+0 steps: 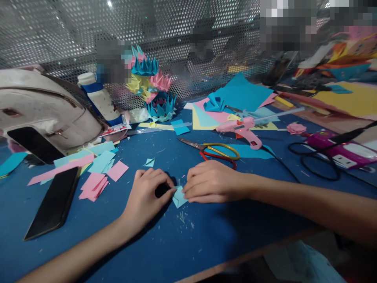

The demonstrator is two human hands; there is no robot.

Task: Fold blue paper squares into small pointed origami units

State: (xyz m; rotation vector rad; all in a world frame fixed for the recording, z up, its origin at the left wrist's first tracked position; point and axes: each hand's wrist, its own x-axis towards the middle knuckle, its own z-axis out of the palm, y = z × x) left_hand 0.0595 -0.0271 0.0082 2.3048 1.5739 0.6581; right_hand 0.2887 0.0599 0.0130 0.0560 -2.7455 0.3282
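Observation:
A small folded piece of light blue paper [179,198] lies on the blue tabletop. My left hand [150,189] pinches its left edge between thumb and forefinger. From the other side, my right hand [216,181] grips the paper's right edge with its fingers pressed together; the thumb is hidden. Just beyond my right hand lie scissors [220,151] with one yellow and one red handle. A small light blue scrap [149,162] sits beyond my left hand. Pink paper squares [93,186] and light blue paper squares [102,161] are piled to the left.
Two dark phones [53,204] stand or lie at left, near a pale backpack [44,106] and a bottle [101,98]. A folded-paper ornament [160,106] stands behind. A pink glue gun [240,129] and a purple power strip [341,149] with black cable are at right.

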